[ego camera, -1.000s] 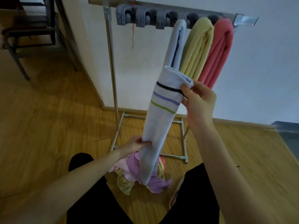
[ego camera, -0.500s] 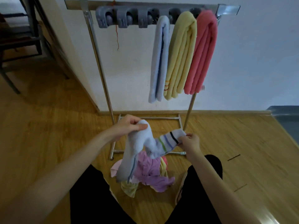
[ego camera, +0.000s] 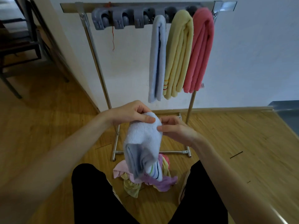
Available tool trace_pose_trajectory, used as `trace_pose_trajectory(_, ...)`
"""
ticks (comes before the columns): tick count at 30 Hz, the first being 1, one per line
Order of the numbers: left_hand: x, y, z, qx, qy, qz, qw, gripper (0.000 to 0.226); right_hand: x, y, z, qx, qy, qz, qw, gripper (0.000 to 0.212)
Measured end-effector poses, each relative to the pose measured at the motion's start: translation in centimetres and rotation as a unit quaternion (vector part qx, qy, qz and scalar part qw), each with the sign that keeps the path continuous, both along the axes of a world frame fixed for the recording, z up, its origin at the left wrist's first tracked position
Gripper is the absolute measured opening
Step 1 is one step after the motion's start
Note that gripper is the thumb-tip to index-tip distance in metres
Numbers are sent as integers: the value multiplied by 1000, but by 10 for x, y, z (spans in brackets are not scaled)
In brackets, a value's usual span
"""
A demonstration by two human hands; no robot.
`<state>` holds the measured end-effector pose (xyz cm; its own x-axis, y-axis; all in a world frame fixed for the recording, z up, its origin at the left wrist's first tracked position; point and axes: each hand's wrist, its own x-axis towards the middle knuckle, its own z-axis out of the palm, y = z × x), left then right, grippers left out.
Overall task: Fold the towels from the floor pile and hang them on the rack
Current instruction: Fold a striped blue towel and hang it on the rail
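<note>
Head view: our left hand (ego camera: 132, 113) grips the top of the blue towel (ego camera: 143, 146), and our right hand (ego camera: 174, 129) pinches its right edge. It hangs folded over the pile (ego camera: 155, 183) on the floor (ego camera: 48, 126). Behind, the rack (ego camera: 97, 59) holds a pale towel (ego camera: 157, 59), a yellow towel (ego camera: 178, 52) and a red towel (ego camera: 200, 49). Our legs (ego camera: 90, 196) flank the pile. No legible writing.
</note>
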<state>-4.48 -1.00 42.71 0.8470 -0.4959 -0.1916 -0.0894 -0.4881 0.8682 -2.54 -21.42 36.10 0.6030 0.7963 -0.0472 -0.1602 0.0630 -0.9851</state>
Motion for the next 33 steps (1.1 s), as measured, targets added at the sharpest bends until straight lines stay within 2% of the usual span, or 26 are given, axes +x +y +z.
trace_pose_trajectory(2, 0, 5, 0, 6, -1, 6, 1000, 30, 4, -7, 8, -21, -26, -17, 999, 8)
trace_pose_trajectory(3, -1, 7, -1, 9, -1, 6, 1000, 31, 7, -11, 12, -23, -36, -16, 999, 7)
trace_pose_trajectory(7, -1, 21, -3, -7, 19, 17, 1000, 28, 19, -30, 20, -36, -50, -24, 998, 21)
trace_pose_trajectory(11, 3, 32, 10, -28, 29, 1, 999, 38, 38, -43, 29, -73, -107, -95, 987, 12)
trace_pose_trajectory(14, 21, 36, 29, 68, -38, -37, 996, 23, 60, -43, 51, -113, -192, -100, 970, 15)
trace_pose_trajectory(16, 38, 38, 42, 156, -94, -67, 981, 20, 74, -40, 74, -143, -289, -71, 944, 22)
trace_pose_trajectory(19, 61, 42, 69, 226, -123, -87, 962, 24, 91, -29, 112, -222, -437, -6, 872, 24)
trace_pose_trajectory(22, 78, 45, 95, 302, -158, -90, 936, 37, 107, -19, 142, -311, -502, 68, 804, 38)
trace_pose_trajectory(24, 89, 48, 105, 340, -209, -75, 914, 42, 120, -15, 157, -349, -539, 79, 763, 46)
trace_pose_trajectory(26, 100, 50, 117, 357, -283, -35, 889, 45, 133, -11, 174, -365, -573, 45, 732, 48)
trace_pose_trajectory(30, 130, 52, 145, 328, -459, 17, 826, 40, 156, -1, 212, -321, -604, -121, 719, 52)
trace_pose_trajectory(33, 152, 46, 168, 333, -509, 99, 788, 35, 166, 9, 236, -308, -617, -228, 687, 47)
